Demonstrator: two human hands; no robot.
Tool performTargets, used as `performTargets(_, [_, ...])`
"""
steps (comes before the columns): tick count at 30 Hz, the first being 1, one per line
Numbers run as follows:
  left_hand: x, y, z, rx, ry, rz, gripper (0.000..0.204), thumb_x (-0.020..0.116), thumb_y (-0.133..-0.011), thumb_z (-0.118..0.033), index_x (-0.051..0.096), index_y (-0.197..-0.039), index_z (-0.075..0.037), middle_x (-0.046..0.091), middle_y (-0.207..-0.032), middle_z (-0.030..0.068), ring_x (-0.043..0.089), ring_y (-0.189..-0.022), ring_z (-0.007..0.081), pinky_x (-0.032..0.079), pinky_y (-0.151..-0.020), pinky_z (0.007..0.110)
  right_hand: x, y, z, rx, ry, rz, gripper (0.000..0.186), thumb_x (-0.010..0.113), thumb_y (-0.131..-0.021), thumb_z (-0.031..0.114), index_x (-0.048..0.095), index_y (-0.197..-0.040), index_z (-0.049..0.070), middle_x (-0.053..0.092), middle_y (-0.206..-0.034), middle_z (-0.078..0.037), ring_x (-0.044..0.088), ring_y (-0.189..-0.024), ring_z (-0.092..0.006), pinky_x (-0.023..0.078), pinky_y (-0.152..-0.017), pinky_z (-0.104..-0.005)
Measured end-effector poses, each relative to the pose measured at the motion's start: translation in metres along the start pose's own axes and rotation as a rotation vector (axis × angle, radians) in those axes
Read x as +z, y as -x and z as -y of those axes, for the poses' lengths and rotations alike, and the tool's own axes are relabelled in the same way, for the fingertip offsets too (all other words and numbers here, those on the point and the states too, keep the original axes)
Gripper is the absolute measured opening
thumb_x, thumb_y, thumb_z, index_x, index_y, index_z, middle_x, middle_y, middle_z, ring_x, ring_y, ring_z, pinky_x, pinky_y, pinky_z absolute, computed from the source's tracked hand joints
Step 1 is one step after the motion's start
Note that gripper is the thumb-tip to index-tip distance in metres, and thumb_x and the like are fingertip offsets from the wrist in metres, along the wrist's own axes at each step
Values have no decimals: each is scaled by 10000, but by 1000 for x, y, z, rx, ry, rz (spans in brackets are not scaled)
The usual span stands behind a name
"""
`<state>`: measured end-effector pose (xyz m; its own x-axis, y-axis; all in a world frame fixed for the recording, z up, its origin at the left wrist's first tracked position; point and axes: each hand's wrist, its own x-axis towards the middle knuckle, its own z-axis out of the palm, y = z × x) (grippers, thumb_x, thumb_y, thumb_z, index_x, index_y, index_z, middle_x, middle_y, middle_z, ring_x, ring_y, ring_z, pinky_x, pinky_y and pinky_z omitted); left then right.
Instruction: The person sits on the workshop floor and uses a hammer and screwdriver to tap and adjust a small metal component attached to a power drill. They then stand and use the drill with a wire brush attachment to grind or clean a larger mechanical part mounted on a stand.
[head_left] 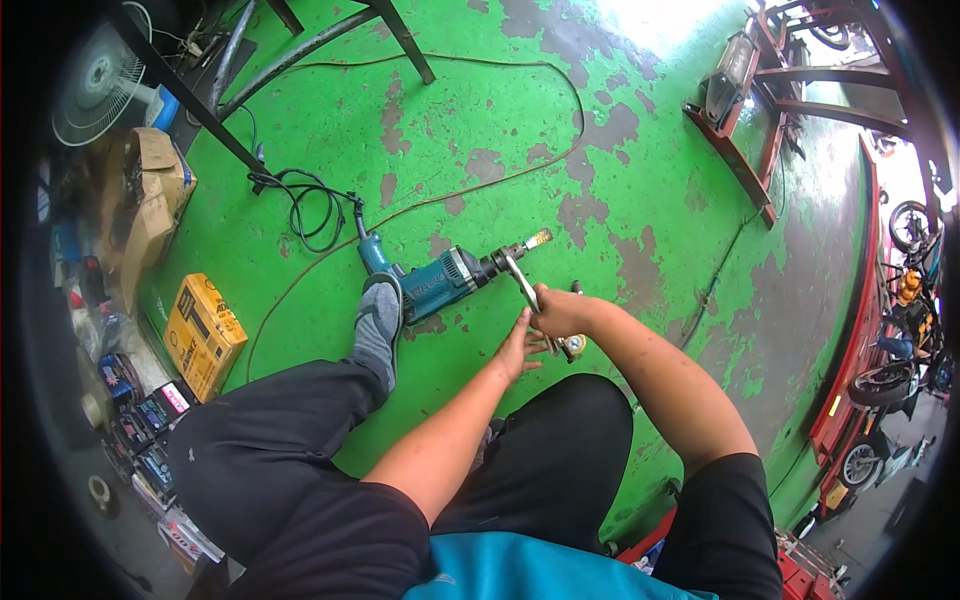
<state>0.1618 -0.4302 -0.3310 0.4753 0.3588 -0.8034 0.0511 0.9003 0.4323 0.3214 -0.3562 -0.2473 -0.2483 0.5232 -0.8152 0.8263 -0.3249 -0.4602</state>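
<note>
A teal corded power drill [440, 285] lies on the green floor, its dark chuck [494, 264] pointing right with a short yellowish-metal bit [538, 240] beyond it. My left foot, in a grey sock [377, 318] and sandal, presses against the drill's body. My right hand [562, 311] is closed round a silver wrench-like tool [521, 281], whose far end meets the chuck; its exact kind is unclear. Just left of it, my left hand [517, 350] has its fingers stretched out, thumb close to the tool. A round brass-coloured piece [573, 346] shows beside my right hand, partly hidden.
The drill's dark cable [318, 215] coils at the left, and a thin cord [490, 185] loops across the floor. A yellow box [203, 335], cartons and a fan [100, 72] stand left. Metal stand legs [400, 40] rise ahead. A red frame [735, 160] and motorcycles [885, 380] are right.
</note>
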Motion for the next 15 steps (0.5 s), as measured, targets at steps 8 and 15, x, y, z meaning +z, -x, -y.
performTargets(8, [21, 5, -51, -46, 75, 61, 1156, 337, -819, -961, 159, -1669, -197, 244, -1699, 153, 280, -1520, 428, 138, -1198, 688, -18, 5, 24, -88, 107, 66, 329, 612, -935, 218, 632, -999, -104, 693, -1026, -313, 703, -953, -457, 561, -805, -503])
performTargets(15, [21, -7, -57, -6, 38, 73, 1100, 384, -854, -917, 256, -1617, -135, 302, -1656, 196, 300, -1507, 450, 172, -1190, 689, 4, 0, -21, -56, -159, -66, 735, 603, -989, 378, 270, -1498, -35, 684, -1071, -339, 706, -999, -424, 557, -834, -452])
